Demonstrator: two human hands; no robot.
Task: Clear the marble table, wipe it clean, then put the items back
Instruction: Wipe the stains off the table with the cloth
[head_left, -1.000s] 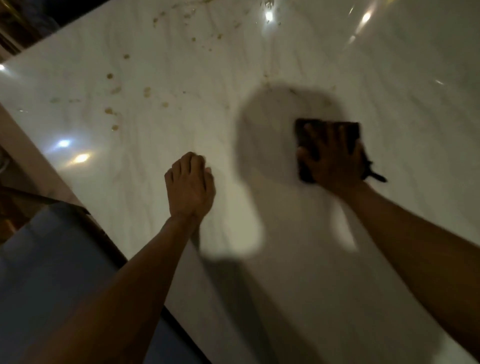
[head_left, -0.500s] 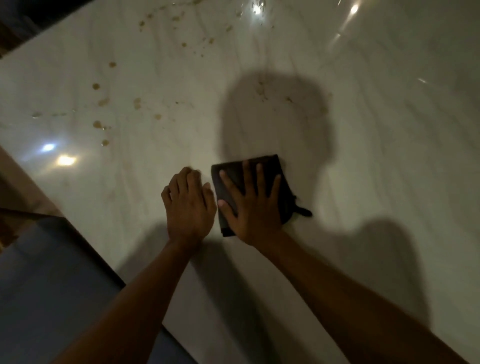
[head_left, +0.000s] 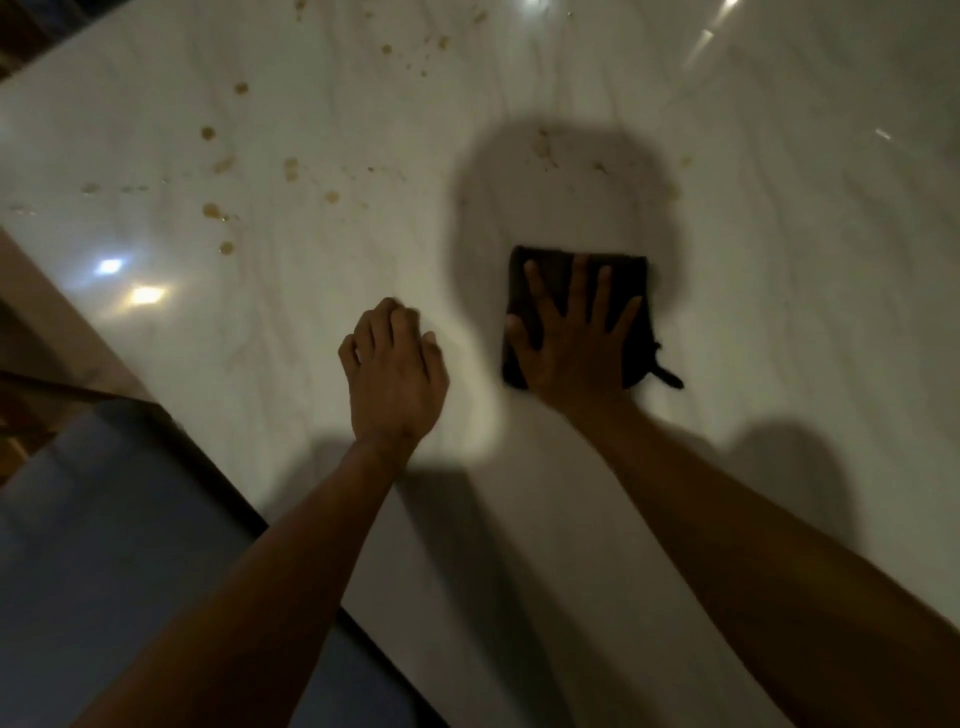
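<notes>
Marble table (head_left: 779, 260), right hand (head_left: 571, 338) flat on cloth (head_left: 631, 291)

Occluded, cropped and blurred regions

We see the right hand (head_left: 571, 338) lying flat over the dark cloth (head_left: 631, 312), hiding its centre. The left hand (head_left: 395, 374) curls its fingers under, so we cannot tell how they meet the tabletop (head_left: 311, 312). The tabletop runs past the top and right edges. Both forearms are cut at the bottom. The brown spots (head_left: 210, 210) are blurred; their substance is indeterminate.
</notes>
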